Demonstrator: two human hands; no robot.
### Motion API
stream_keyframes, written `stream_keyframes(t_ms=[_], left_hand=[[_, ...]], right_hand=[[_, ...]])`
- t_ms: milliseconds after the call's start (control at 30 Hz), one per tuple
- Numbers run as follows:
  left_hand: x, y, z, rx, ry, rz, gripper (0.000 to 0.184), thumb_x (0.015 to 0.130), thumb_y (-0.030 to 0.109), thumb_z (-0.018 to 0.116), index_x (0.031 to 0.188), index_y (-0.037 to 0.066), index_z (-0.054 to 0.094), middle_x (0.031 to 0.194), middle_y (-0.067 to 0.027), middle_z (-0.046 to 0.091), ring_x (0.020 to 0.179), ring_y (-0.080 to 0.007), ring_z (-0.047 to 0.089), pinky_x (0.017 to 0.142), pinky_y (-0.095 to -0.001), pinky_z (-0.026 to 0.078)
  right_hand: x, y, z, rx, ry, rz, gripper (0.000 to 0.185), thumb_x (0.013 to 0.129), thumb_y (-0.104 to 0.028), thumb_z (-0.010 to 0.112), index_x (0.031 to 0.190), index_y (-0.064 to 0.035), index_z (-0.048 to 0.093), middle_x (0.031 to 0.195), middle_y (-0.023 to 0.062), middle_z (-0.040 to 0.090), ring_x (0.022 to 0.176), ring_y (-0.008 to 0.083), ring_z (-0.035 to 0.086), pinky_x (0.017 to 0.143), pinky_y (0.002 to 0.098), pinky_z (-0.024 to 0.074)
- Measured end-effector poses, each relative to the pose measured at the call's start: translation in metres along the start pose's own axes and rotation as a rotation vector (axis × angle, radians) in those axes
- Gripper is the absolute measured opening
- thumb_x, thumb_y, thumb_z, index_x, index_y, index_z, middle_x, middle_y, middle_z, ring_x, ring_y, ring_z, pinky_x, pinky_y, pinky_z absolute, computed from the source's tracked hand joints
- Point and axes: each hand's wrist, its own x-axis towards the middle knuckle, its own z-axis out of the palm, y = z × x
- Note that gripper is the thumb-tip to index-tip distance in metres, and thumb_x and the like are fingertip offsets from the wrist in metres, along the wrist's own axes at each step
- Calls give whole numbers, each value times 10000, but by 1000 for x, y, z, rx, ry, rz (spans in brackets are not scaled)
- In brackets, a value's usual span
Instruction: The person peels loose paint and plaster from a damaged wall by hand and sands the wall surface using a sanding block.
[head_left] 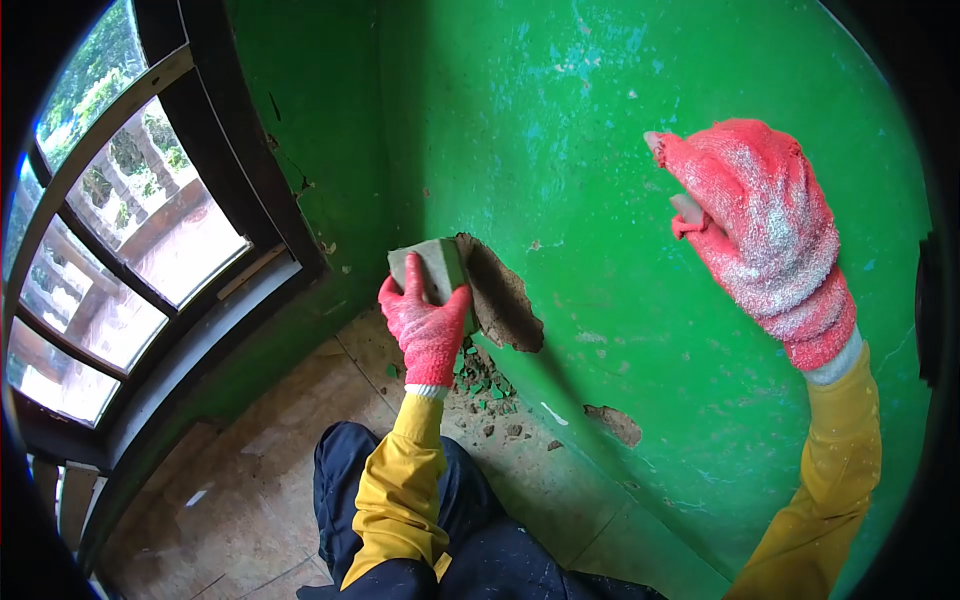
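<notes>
My left hand (425, 335), in a red work glove, grips a pale grey, flat-faced block (428, 268) with a greenish side. One finger lies along its face. The block is beside a broken hole (500, 295) in the green wall (620, 280); whether they touch I cannot tell. Up on the right, my right hand (765, 225) wears a red glove covered in white dust. Its fingers are curled in front of the wall. Small pale bits show at the fingertips and by the thumb, but what they belong to is unclear.
Green paint flakes and plaster crumbs (485, 390) lie on the tiled floor (270, 480) under the hole. A smaller chipped patch (613, 425) marks the wall's lower part. On the left is a dark-framed window (215, 150) with a ledge. My knees are below.
</notes>
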Motion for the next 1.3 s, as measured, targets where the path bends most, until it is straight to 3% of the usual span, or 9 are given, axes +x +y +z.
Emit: stream_keyframes(t_ms=[100, 433, 567, 700, 833, 967, 1100, 1233, 1300], left_hand=[[4, -22, 19, -120, 54, 266, 907, 668, 322, 835, 1479, 164, 462, 1433, -232, 340, 1298, -392, 434, 1077, -421, 416], [11, -46, 28, -172, 231, -171, 949, 724, 442, 818, 1525, 175, 385, 1451, -257, 323, 1324, -422, 400, 1077, -453, 395], [21, -37, 24, -295, -392, -268, 933, 754, 387, 812, 1543, 182, 359, 1426, -244, 361, 1323, -360, 427, 1073, -404, 407], [26, -56, 37, -350, 21, -258, 892, 772, 376, 799, 1531, 162, 383, 1423, -248, 351, 1266, -378, 466, 1056, -402, 428], [47, -67, 24, -480, -473, -317, 850, 778, 368, 799, 1511, 161, 422, 1402, -232, 366, 1227, -382, 503, 1048, -404, 437], [49, -63, 23, -565, 101, -403, 830, 766, 342, 828, 1492, 186, 458, 1427, -220, 334, 1213, -360, 521, 1028, -376, 457], [47, -75, 30, -444, -445, -324, 880, 774, 340, 815, 1522, 138, 398, 1401, -218, 334, 1221, -343, 484, 1010, -379, 461], [36, -65, 36, -510, 43, -383, 891, 768, 359, 822, 1525, 155, 398, 1443, -227, 308, 1271, -370, 462, 1042, -388, 437], [37, -65, 45, -140, -157, -94, 903, 761, 357, 827, 1525, 143, 394, 1427, -222, 316, 1268, -369, 465, 1052, -387, 427]], right_hand=[[1, 0, 0, 2, -42, 20, 634, 680, -55, 787, 1289, -147, 634, 1038, 94, 609, 974, 326, 594, 881, 459, 481], [-1, -2, 0, -12, -22, 18, 646, 679, -60, 788, 1298, -154, 629, 1046, 96, 607, 985, 336, 593, 900, 458, 475], [1, 0, 0, -12, -23, 2, 627, 689, -45, 778, 1291, -141, 631, 1042, 91, 615, 983, 333, 596, 898, 456, 476], [1, 0, 0, -6, -32, 5, 601, 702, -34, 772, 1280, -127, 635, 1032, 87, 624, 978, 332, 601, 889, 453, 480], [2, 2, 1, 27, -43, 0, 576, 717, -30, 771, 1270, -120, 638, 1035, 83, 631, 983, 327, 607, 883, 447, 486], [3, 0, -1, 26, -48, 14, 568, 723, -29, 770, 1268, -119, 638, 1044, 79, 632, 993, 325, 610, 888, 441, 487], [4, 0, -2, -7, -43, -9, 560, 729, -29, 767, 1266, -119, 639, 1051, 80, 631, 1003, 326, 609, 893, 439, 487], [4, -1, -2, 9, -67, 21, 559, 731, -32, 767, 1267, -122, 639, 1057, 82, 632, 1014, 330, 604, 905, 442, 483], [2, -2, -2, -18, -58, 13, 561, 730, -31, 768, 1268, -123, 638, 1058, 81, 632, 1017, 331, 602, 911, 442, 481]])
